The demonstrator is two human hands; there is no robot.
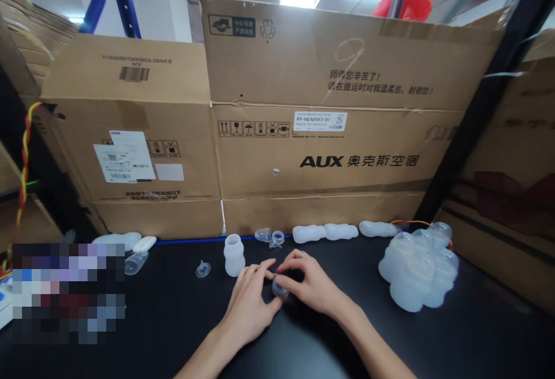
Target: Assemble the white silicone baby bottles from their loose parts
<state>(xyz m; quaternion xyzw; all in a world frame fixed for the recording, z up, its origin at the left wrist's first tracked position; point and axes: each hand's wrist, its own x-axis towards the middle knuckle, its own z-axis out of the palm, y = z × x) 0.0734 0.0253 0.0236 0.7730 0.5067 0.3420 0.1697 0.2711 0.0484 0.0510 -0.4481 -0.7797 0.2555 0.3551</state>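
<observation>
My left hand [251, 297] and my right hand [311, 282] meet over the middle of the black table. Between their fingertips is a small clear plastic piece [280, 290], partly covered, so its exact kind is hidden. Fingers of both hands are closed around it. Just beyond my left hand, a frosted white bottle [235, 256] stands upright with its mouth uncovered. To the left of that bottle lies a clear round lid with a raised centre [202, 269]. Behind my hands are a clear cap [262, 234] and a clear ring-shaped part [276, 239].
Frosted bottles [325, 232] lie along the back edge. At right sits a cluster of several frosted bottles [418, 269]. A clear cup-like piece [136, 263] lies at left, near a blurred-out patch [69, 292]. Cardboard panels [321, 153] wall off the back.
</observation>
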